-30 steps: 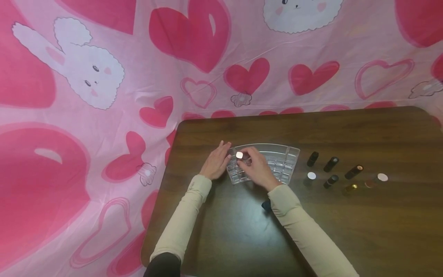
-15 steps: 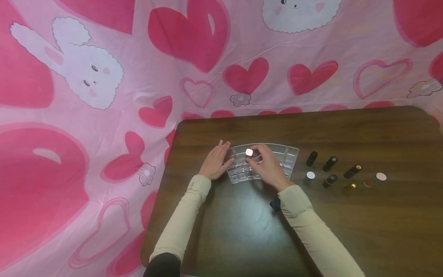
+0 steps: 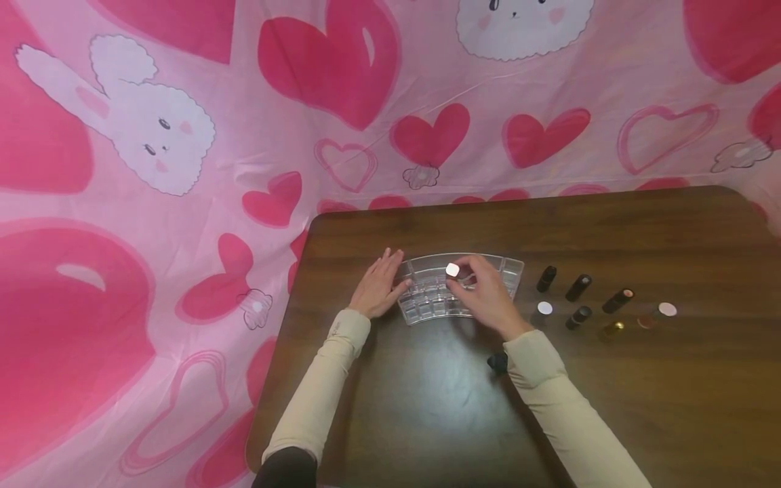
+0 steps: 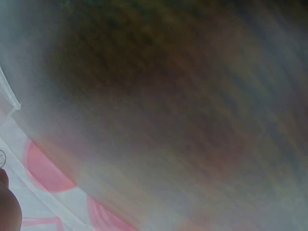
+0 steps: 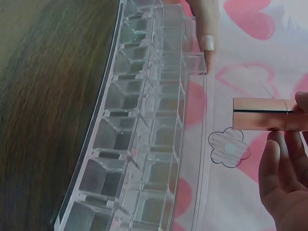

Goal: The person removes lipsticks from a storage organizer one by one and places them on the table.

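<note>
A clear, curved organizer point(image 3: 514, 266) with rows of small compartments lies on the table. My right hand point(image 3: 490, 298) holds a lipstick tube point(image 3: 452, 270) over its middle, fingers and thumb pinching one end. In the right wrist view the lipstick is a shiny rose-gold tube point(image 5: 260, 120) with a dark line along its side, and the compartments point(image 5: 115, 137) in sight hold nothing. At the organizer's left end my left hand point(image 3: 376, 288) rests with fingers extended, fingertips at its edge. The left wrist view is mostly dark blur, with a fingertip point(image 4: 7, 209) at lower left.
Right of the organizer stand several black tubes point(image 3: 547, 278), a gold-topped one point(image 3: 613, 329) and two with pale round tops point(image 3: 544, 309). A black piece point(image 3: 497, 362) sits by my right cuff. Pink heart-print cloth point(image 3: 354, 163) hangs behind and left of the wooden table point(image 3: 390, 420).
My right hand has moved to the right along the organizer with the lipstick, uncovering more of the left compartments. The left hand has stayed in place.
</note>
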{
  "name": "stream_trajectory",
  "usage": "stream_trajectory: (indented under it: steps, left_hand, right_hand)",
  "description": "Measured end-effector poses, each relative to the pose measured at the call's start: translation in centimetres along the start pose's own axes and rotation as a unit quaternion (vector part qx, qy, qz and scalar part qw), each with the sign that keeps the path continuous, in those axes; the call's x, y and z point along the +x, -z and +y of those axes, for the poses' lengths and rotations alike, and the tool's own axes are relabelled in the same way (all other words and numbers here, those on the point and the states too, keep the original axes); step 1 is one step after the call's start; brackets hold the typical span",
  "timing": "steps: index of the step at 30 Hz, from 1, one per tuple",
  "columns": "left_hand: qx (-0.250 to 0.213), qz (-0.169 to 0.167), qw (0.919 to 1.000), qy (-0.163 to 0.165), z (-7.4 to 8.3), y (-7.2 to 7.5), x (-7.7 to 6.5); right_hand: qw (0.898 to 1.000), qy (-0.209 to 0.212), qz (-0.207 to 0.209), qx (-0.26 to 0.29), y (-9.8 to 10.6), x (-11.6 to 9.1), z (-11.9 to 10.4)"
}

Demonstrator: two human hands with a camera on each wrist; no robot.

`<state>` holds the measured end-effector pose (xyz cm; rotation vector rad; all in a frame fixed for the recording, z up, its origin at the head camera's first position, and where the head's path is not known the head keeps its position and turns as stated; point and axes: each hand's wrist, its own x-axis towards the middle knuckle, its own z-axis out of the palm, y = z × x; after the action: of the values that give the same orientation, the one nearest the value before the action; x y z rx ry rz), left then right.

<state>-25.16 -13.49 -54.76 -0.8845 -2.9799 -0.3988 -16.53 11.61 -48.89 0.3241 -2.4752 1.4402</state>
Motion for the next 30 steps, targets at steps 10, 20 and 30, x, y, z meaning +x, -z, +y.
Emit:
stream_trajectory:
  steps: [10,20,30]
  left_hand:
    - [-0.006,-0.001,1.0,0.002,0.0,-0.1,-0.1]
    - [-0.018,-0.006,0.9998,0.001,-0.1,0.0,-0.1]
    - [-0.021,-0.005,0.9998,0.002,0.1,0.1,-0.1]
  right_hand:
    - [1.0,-0.022,0.004,-0.012,1.2,-0.7,0.1]
    - [0.999,-0.037,0.013,-0.026,2.7,-1.1,0.0]
    - [0.998,-0.035,0.031,-0.038,4.5,-1.7,0.1]
